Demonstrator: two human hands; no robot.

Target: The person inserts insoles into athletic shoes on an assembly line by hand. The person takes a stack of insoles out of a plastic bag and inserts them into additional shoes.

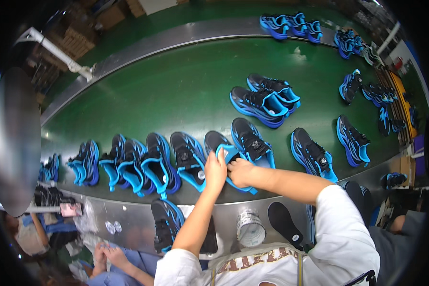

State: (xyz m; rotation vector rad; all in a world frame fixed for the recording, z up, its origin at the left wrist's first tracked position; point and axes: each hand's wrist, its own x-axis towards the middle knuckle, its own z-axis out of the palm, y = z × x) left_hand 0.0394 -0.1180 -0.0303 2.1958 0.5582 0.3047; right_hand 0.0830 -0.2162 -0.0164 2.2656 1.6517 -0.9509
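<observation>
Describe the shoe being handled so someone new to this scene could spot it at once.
Find the green work surface, then the row of black-and-blue shoes along its near edge. Near the picture's middle sits one shoe. Unlike its neighbours, it is being touched: the left hand holds its light-blue part and the right hand reaches into its opening.

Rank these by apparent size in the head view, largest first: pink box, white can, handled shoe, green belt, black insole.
1. Green belt
2. Handled shoe, partly hidden
3. Black insole and white can: too alike to rank
4. Pink box
</observation>
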